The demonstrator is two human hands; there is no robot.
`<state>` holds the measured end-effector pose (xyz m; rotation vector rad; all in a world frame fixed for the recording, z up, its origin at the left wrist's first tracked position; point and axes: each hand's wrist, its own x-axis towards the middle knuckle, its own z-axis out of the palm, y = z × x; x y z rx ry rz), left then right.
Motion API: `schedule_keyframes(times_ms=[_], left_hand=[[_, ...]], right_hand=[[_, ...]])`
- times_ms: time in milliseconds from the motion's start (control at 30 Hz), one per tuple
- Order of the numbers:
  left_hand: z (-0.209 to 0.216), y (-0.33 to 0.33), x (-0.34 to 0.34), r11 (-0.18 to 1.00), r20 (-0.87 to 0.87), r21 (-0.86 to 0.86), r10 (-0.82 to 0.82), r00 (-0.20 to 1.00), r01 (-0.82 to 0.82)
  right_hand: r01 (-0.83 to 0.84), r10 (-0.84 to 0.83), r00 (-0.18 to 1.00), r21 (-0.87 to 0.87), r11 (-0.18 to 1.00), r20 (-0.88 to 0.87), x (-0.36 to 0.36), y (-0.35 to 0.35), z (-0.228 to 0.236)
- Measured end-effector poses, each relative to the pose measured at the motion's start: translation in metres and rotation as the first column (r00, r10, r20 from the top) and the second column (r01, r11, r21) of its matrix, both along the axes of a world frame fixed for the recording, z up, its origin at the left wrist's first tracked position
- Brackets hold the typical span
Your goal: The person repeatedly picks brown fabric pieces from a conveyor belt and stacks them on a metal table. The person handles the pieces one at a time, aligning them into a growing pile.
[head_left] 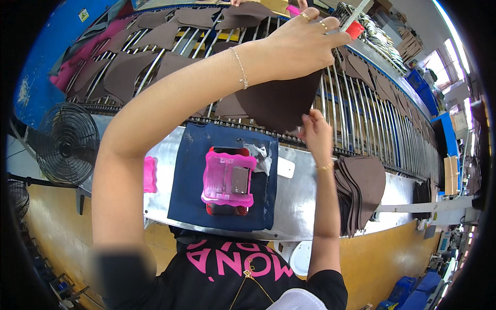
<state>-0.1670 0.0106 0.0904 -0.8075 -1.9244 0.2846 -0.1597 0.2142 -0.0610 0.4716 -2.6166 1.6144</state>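
Observation:
My left hand (302, 44) is raised over the rod conveyor (361, 111) and grips a white stick with a red part (354, 27) between thumb and fingers. A dark brown, fan-shaped cut piece (279, 103) hangs just below that hand; whether the left hand also holds it is hidden. My right hand (316, 135) pinches the piece's lower right edge. Under both hands, on the metal bench (299, 206), lies a dark blue mat (188, 181) with a pink plastic jig (228, 178) on top of it.
Many more brown cut pieces (129, 72) lie spread on the conveyor rods. A stack of the same pieces (361, 191) sits on the bench at the right. A small pink block (149, 174) lies left of the mat. A black fan (66, 144) stands at far left.

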Motion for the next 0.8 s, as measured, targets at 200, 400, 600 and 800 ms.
schedule_keyframes(times_ms=[200, 400, 600, 800], left_hand=[[0.016, -0.035, 0.021, 0.966, 0.163, 0.256, -0.006, 0.987, -0.037], [-0.017, -0.098, 0.074, 0.922, 0.333, 0.335, 0.077, 0.94, -0.194], [-0.059, -0.12, 0.121, 0.789, 0.558, 0.441, 0.133, 0.819, -0.428], [-0.095, -0.114, 0.137, 0.719, 0.663, 0.51, 0.02, 0.748, -0.472]], right_hand=[[0.105, -0.023, 0.976, -0.377, 0.92, 0.217, -0.068, -0.052, -0.086], [0.288, -0.066, 0.872, -0.399, 0.871, 0.485, -0.102, -0.062, -0.131], [0.315, -0.085, 0.825, -0.33, 0.89, 0.559, -0.111, -0.06, -0.144], [0.411, -0.342, 0.876, -0.156, 0.898, 0.34, -0.076, -0.015, -0.093]])
